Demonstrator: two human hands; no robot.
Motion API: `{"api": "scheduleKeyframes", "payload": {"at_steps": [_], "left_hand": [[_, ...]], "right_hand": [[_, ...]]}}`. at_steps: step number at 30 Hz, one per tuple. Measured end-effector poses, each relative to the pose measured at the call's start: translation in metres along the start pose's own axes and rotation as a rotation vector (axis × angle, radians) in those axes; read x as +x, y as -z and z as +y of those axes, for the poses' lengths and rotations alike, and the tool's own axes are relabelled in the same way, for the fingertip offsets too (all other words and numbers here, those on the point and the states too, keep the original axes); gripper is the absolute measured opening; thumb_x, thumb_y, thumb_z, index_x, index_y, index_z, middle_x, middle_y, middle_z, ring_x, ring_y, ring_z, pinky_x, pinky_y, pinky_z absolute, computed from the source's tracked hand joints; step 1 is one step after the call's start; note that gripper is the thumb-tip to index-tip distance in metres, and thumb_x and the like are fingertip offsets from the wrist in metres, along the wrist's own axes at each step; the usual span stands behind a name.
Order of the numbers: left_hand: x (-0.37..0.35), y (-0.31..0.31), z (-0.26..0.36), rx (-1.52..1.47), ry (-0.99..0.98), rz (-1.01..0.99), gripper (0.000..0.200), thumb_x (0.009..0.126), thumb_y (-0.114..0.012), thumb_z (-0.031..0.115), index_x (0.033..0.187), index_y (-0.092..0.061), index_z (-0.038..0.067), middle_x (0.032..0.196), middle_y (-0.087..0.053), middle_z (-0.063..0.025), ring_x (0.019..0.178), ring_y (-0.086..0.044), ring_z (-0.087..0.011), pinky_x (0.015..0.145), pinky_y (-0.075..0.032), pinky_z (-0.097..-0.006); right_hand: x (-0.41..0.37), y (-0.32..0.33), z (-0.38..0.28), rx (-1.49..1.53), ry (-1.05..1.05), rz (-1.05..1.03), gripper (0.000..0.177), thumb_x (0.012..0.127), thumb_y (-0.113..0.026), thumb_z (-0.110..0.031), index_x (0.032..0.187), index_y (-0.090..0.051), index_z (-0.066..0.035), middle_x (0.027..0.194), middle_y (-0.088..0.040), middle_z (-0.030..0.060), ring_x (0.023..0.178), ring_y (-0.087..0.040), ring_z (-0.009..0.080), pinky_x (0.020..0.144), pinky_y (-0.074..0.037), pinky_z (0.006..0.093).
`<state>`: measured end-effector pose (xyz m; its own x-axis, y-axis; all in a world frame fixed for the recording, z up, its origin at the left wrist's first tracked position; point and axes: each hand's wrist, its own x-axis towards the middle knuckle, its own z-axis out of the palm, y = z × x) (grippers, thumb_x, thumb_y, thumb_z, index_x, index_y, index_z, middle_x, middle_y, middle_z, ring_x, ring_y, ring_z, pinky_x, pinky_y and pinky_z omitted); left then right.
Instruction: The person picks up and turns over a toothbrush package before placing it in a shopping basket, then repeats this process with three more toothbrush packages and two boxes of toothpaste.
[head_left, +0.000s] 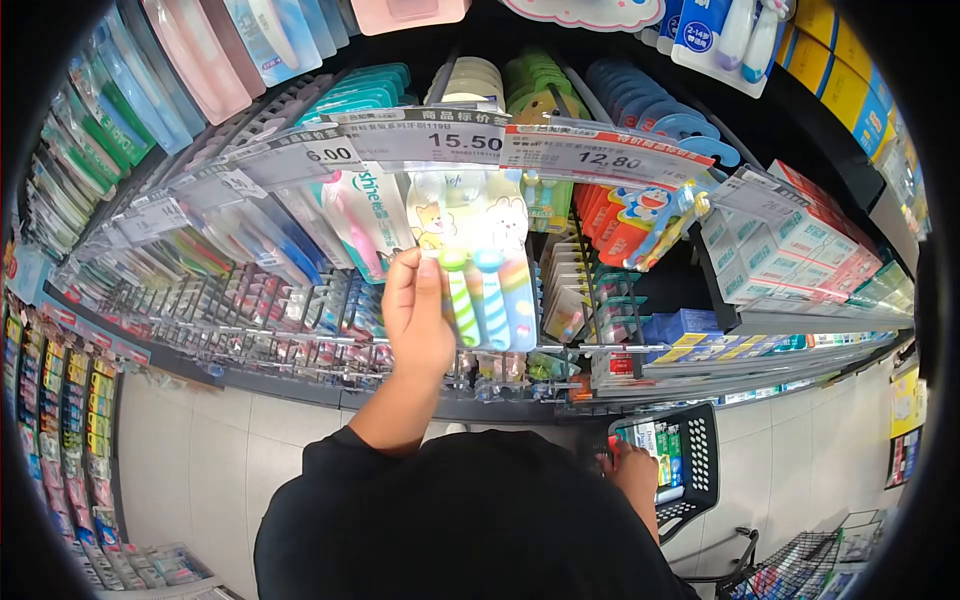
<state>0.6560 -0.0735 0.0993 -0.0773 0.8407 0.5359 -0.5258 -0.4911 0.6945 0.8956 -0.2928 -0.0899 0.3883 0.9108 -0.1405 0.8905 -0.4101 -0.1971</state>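
My left hand (415, 310) pinches the left edge of a toothbrush twin pack (483, 270), thumb in front. The clear pack stands upright before the shelf, with a bear and a rabbit printed at its top and two striped handles, one green and one blue. Down at the lower right, my right hand (635, 472) has its fingers curled at the near left rim of a black shopping basket (703, 455). Boxes in green, white and blue (670, 445) lie inside it.
Price labels (455, 140) run along the shelf edge above the pack. Hanging toothbrush packs (360, 225) flank it on the left, and a Doraemon pack (650, 220) hangs to the right. Stacked boxes (780, 240) fill the right shelf. A wire rack (790, 565) stands at lower right on the tiled floor.
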Motion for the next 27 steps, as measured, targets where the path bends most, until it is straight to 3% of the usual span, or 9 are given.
{"api": "scheduleKeyframes", "payload": {"at_steps": [2, 5, 9, 18, 27], "left_hand": [[-0.005, 0.009, 0.010, 0.019, -0.001, -0.037, 0.018, 0.097, -0.045, 0.017, 0.104, -0.050, 0.001, 0.090, -0.060, -0.0032, 0.082, -0.055, -0.0065, 0.076, -0.045, -0.0220], [-0.012, 0.013, 0.028, -0.081, 0.011, -0.155, 0.018, 0.097, -0.043, 0.013, 0.107, -0.049, 0.000, 0.102, -0.060, -0.0073, 0.091, -0.057, -0.0114, 0.081, -0.046, -0.0264], [-0.018, 0.020, 0.036, 0.087, 0.038, -0.112, 0.017, 0.097, -0.045, 0.015, 0.103, -0.050, 0.001, 0.088, -0.060, -0.0046, 0.077, -0.054, -0.0070, 0.072, -0.043, -0.0211], [-0.053, 0.027, 0.008, 0.179, 0.286, -0.267, 0.016, 0.097, -0.046, 0.013, 0.100, -0.051, -0.002, 0.088, -0.061, -0.0049, 0.079, -0.054, -0.0063, 0.073, -0.044, -0.0216], [-0.054, 0.015, 0.005, 0.147, 0.266, -0.309, 0.017, 0.097, -0.047, 0.014, 0.101, -0.050, -0.002, 0.093, -0.062, -0.0071, 0.080, -0.057, -0.0068, 0.071, -0.045, -0.0208]], "right_hand": [[-0.001, 0.001, 0.000, -0.005, 0.001, 0.009, 0.045, 0.077, -0.065, -0.041, 0.106, -0.060, -0.007, 0.093, -0.066, 0.0127, 0.091, -0.062, 0.0300, 0.078, -0.046, 0.0427], [0.001, -0.001, 0.002, -0.006, 0.012, 0.019, 0.045, 0.077, -0.065, -0.041, 0.105, -0.060, -0.007, 0.091, -0.066, 0.0132, 0.089, -0.062, 0.0305, 0.076, -0.046, 0.0426], [0.000, -0.002, 0.003, 0.010, 0.030, 0.030, 0.045, 0.076, -0.066, -0.040, 0.105, -0.060, -0.006, 0.091, -0.066, 0.0136, 0.088, -0.062, 0.0309, 0.076, -0.046, 0.0429], [-0.002, -0.002, 0.002, -0.037, 0.032, -0.008, 0.047, 0.077, -0.066, -0.042, 0.108, -0.059, -0.007, 0.096, -0.066, 0.0121, 0.092, -0.061, 0.0299, 0.078, -0.045, 0.0423], [-0.002, -0.006, 0.004, -0.049, 0.007, -0.057, 0.049, 0.077, -0.064, -0.044, 0.111, -0.058, -0.009, 0.097, -0.065, 0.0113, 0.097, -0.059, 0.0281, 0.081, -0.044, 0.0429]]}}
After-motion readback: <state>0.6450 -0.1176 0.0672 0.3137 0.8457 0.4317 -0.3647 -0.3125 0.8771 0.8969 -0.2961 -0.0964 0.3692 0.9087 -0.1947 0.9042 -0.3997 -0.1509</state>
